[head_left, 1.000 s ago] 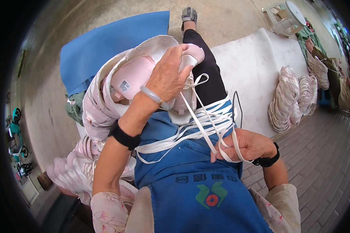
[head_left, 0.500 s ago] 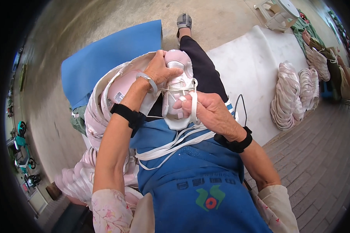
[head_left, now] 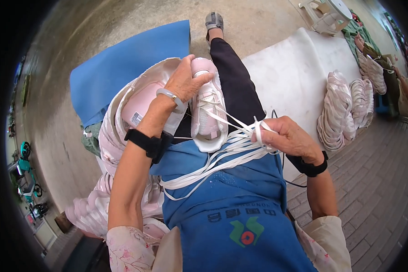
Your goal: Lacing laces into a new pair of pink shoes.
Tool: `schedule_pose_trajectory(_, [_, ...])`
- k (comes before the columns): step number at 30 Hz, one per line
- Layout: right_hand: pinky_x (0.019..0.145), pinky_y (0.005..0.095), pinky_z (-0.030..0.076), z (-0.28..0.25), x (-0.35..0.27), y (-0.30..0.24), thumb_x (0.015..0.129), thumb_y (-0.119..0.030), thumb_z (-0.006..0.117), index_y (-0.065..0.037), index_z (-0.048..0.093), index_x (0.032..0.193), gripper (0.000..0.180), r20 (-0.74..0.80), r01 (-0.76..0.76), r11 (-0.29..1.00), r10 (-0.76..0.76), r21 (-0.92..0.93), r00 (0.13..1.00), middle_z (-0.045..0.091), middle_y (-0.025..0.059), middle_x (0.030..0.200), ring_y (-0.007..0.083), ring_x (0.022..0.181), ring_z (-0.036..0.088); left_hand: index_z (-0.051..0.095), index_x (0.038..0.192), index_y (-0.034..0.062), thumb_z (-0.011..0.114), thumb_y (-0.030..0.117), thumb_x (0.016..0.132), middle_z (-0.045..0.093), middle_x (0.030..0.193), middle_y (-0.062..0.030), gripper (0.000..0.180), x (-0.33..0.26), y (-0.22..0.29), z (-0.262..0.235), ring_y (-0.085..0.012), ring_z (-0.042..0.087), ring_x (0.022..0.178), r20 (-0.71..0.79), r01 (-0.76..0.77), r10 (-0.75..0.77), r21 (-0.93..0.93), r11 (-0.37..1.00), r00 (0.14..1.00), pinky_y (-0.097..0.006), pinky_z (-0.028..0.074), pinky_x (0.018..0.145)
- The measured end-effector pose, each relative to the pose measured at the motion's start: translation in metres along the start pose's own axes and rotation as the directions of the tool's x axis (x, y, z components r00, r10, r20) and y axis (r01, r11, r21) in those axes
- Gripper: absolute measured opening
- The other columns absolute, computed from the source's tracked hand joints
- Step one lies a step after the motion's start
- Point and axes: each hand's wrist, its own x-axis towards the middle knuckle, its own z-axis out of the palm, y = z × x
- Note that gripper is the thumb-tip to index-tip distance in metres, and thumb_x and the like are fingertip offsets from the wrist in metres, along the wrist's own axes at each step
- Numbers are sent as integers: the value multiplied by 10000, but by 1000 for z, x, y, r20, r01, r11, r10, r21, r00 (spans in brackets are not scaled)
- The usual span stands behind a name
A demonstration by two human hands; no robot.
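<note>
Left hand (head_left: 183,84) clamped on pink shoe (head_left: 207,106) to steady it, right hand (head_left: 288,136) closed around white lace (head_left: 231,122), drawn taut for threading.

Left hand (head_left: 183,84) grips a pink-white shoe (head_left: 207,106) on the lap; right hand (head_left: 288,136) pinches, seemingly, white laces (head_left: 222,156).

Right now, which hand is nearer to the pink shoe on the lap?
Left. The left hand grips the toe end of the pink shoe. The right hand is off to its right, apart from it, pulling white laces.
</note>
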Motion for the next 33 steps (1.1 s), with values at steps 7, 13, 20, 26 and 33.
schedule_pose_trajectory(7, [619, 445, 421, 41, 46, 10, 841, -168, 600, 28, 536, 765, 219, -360, 291, 844, -470, -451, 806, 504, 190, 713, 366, 665, 530, 556, 984, -67, 492, 230, 943, 610, 861, -129, 306, -93, 21, -11, -172, 615, 603, 280, 315, -302, -2, 949, 911, -266, 525, 562])
schedule_pose_trajectory(13, [625, 462, 455, 53, 68, 12, 833, -198, 613, 20, 537, 751, 245, -356, 176, 780, -459, -601, 814, 528, 197, 761, 380, 698, 567, 546, 1003, -57, 463, 238, 966, 605, 798, -78, 308, -142, 22, 11, -116, 577, 515, 497, 632, -439, -336, 698, 749, -227, 492, 431])
schedule_pose_trajectory(20, [639, 453, 481, 61, 89, 20, 806, -213, 654, 1, 573, 814, 229, -414, 175, 783, -488, -597, 769, 537, 168, 810, 360, 727, 590, 591, 1017, 21, 582, 126, 871, 589, 807, -81, 179, -93, 27, 17, -168, 585, 658, -89, 80, -84, -38, 996, 993, -288, 475, 586])
schedule_pose_trajectory(26, [659, 439, 483, 62, 104, 19, 812, -182, 647, -13, 591, 878, 190, -366, 293, 766, -558, -572, 745, 518, 143, 858, 339, 773, 580, 617, 984, 42, 603, 54, 792, 596, 861, -130, 193, -73, 14, 13, -254, 601, 791, -31, 11, -7, 130, 991, 999, -356, 483, 744])
schedule_pose_trajectory(33, [637, 462, 444, 34, 127, 24, 842, -208, 565, 52, 562, 771, 270, -333, 213, 862, -390, -460, 858, 581, 258, 744, 414, 678, 558, 620, 955, 21, 628, 90, 791, 565, 742, -61, 178, -62, 1, 10, -167, 570, 723, 92, 124, -129, 57, 991, 987, -290, 474, 690])
